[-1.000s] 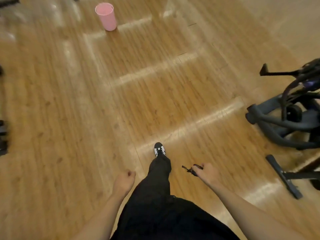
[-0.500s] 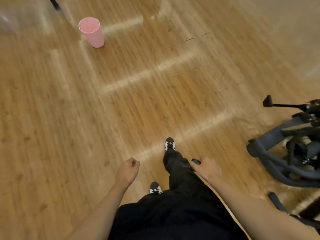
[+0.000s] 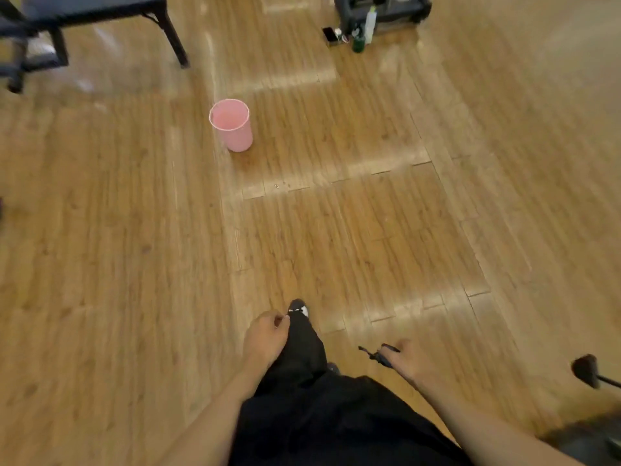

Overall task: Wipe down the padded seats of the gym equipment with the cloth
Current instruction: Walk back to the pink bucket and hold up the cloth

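A bench with a dark padded top (image 3: 90, 5) stands at the far left on black legs. No cloth shows anywhere in the head view. My left hand (image 3: 267, 336) hangs beside my black trouser leg, fingers loosely curled, holding nothing. My right hand (image 3: 408, 361) grips a small dark object (image 3: 374, 354) that sticks out to the left of the fingers; I cannot tell what it is. Both hands are low in the view, far from the bench.
A pink bucket (image 3: 232, 124) stands on the wooden floor (image 3: 369, 230) ahead. Bottles (image 3: 364, 28) sit by a black machine base (image 3: 386, 8) at the far end. A dark handle (image 3: 586, 369) and grey equipment (image 3: 584, 442) are at the lower right.
The view has tilted up and swung left: the bucket now lies nearer the middle, the bench and bottles have come into sight, and the grey machine has slid to the lower right corner.
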The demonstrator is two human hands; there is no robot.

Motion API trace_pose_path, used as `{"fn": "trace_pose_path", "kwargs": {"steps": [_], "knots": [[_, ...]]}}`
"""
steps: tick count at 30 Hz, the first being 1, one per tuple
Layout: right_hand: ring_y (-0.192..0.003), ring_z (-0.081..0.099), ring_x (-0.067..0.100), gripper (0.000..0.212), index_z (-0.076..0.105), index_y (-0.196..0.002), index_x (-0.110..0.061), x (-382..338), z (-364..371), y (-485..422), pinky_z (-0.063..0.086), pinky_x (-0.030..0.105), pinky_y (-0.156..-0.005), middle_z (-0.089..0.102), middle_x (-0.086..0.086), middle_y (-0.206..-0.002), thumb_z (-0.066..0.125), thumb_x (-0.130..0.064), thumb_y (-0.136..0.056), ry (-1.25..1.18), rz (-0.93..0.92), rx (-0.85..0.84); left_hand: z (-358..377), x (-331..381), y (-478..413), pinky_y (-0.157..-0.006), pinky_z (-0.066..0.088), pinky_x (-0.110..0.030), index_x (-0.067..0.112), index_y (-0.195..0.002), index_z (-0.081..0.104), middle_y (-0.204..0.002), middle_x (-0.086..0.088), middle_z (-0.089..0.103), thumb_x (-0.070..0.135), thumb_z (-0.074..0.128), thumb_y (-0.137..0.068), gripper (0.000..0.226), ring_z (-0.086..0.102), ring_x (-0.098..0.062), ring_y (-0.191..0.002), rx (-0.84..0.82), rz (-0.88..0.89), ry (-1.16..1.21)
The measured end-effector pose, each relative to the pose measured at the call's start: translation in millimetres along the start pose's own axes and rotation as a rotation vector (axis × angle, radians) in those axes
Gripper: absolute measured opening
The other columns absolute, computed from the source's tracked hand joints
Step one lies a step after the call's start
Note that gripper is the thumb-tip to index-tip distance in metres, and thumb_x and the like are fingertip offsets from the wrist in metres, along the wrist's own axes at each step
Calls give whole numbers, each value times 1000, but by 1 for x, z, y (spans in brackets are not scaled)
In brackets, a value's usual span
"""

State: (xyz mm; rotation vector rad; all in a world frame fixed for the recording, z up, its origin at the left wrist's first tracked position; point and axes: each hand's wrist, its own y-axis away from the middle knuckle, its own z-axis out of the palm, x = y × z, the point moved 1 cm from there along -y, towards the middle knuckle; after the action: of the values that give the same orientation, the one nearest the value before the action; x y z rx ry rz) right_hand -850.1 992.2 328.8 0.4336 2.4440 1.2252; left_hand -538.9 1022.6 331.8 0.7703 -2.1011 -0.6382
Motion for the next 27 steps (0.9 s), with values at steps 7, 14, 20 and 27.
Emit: {"fn": "trace_pose_path", "kwargs": {"steps": [7,14,20,27], "knots": [[-68,59,22,40,63,-71,-12,-108,-131,-121,38,29,-54,60,3,-67,59,-49,-85,-41,76,-19,-73,92,-154,-74,50,-33,22,-78,62,-78,6,66,25,52,-99,23,63,-15,-79,-21,-62,43],[-68,58,14,37,63,-74,-15,-315,-258,-199,46,32,-59,65,2,-74,59,-49,-88,-124,-82,100,-167,172,-287,-70,49,-31,6,-94,67,-88,-9,69,26,49,-103,29,61,-19,-78,-3,-123,-26],[-66,54,8,31,58,-73,-23,-415,-345,-294,36,28,-53,60,-7,-71,58,-50,-88,-12,-129,68,-191,291,-412,-73,54,-37,8,-85,65,-80,-6,68,28,51,-100,29,64,-21,-76,0,-97,18],[-75,62,19,47,66,-78,-20,-505,-493,-435,47,33,-62,66,0,-76,51,-64,-82,79,-76,65,-238,431,-528,-62,45,-26,7,-86,67,-79,-7,68,24,51,-102,28,62,-16,-72,72,-125,227]]}}
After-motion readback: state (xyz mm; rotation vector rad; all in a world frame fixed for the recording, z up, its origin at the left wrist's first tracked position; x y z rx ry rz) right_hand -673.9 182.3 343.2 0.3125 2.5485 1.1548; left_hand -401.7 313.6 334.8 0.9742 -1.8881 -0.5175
